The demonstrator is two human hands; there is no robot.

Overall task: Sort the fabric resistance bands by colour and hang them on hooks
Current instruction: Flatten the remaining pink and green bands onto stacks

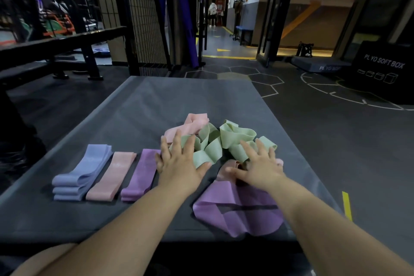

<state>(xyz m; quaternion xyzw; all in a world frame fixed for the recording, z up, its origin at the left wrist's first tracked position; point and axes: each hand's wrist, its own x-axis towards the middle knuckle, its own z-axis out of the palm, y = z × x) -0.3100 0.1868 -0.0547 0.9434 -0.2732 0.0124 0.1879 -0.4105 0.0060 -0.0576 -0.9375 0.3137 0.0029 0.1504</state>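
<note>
Both hands lie palm down with fingers spread, gripping nothing: the left hand (179, 163) on the left side of a tangled heap of green bands (224, 139), the right hand (257, 163) on its right side, the two apart. The heap sits right of centre on a grey mat (156, 101). Left of it, three flat stacks lie side by side, blue (83, 172), pink (112, 177) and purple (141, 175), their long axes running from near-left to far-right. Loose pink bands (190, 125) lie behind the heap; a loose purple band (224, 215) sprawls by the near edge under the right forearm. The far half of the mat is open. A black box (380, 69) stands far right, well apart.
</note>
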